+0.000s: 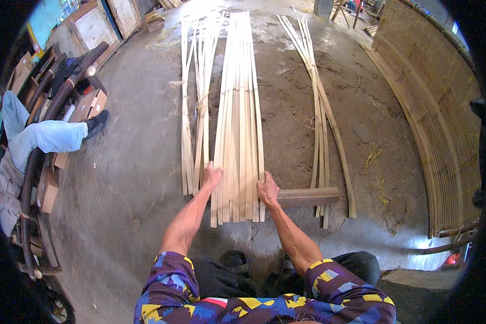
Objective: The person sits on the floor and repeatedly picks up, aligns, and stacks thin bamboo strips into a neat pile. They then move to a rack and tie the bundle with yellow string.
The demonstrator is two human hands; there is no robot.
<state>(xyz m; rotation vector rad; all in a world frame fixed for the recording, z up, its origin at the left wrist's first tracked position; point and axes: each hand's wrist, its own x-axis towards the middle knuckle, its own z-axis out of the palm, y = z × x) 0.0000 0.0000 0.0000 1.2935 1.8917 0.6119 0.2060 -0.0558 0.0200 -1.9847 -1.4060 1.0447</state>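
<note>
Long pale bamboo strips lie side by side in front of me, running away across the floor. My left hand grips the left edge of this row near its close end, fingers curled and partly hidden. On the opposite edge, my right hand is closed around the outermost strip. Beneath the near ends, a brown half-round piece of bamboo lies crosswise and sticks out to the right. A looser group of strips lies to the left, and crossed strips lie to the right.
A woven bamboo screen leans along the right side. At the left, a person in light blue trousers sits on a bamboo bench with cardboard boxes beside it. Yellow twine scraps litter the concrete and dirt floor.
</note>
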